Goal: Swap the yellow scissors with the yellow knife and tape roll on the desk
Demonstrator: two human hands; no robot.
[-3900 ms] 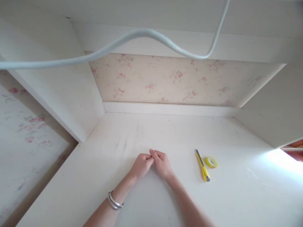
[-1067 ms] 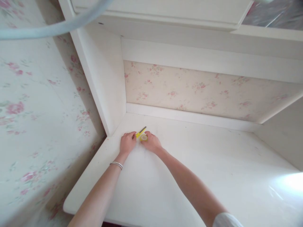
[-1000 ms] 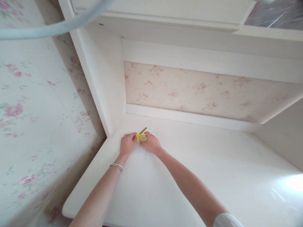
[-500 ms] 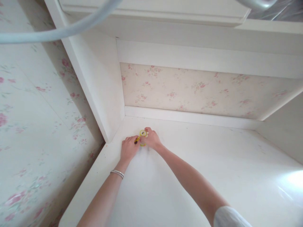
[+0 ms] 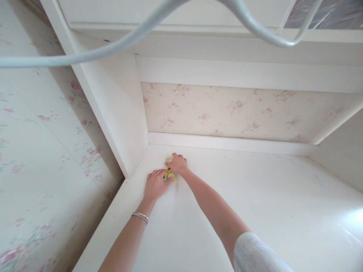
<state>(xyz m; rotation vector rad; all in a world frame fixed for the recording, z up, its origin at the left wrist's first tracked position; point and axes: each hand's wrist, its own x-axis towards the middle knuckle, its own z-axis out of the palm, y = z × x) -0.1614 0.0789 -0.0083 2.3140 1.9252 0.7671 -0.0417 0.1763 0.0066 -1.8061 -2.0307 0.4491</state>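
Note:
My left hand (image 5: 155,184), with a silver bracelet at its wrist, is closed at the left of a small yellow-rimmed tape roll (image 5: 173,175), its thumb against the ring. Above it, another yellow-rimmed tape roll (image 5: 168,159) is pinched at the fingers of my right hand (image 5: 178,164). A slim yellow-and-black utility knife (image 5: 167,173) lies slantwise between the hands, by my left fingers. Which fingers bear on the knife cannot be made out. Both hands are low over the white surface (image 5: 215,211), near its back left corner.
A white side panel (image 5: 113,102) rises at the left, beside flowered wallpaper (image 5: 36,158). Along the back runs a low white strip (image 5: 227,143). An overhanging cabinet (image 5: 176,19) is above, and a pale curved bar (image 5: 121,43) crosses the top of the view.
The two tape rolls show farther apart now, one above the other. My left hand has shifted slightly down, and my right hand slightly left. The view has tilted a little, showing more of the bar.

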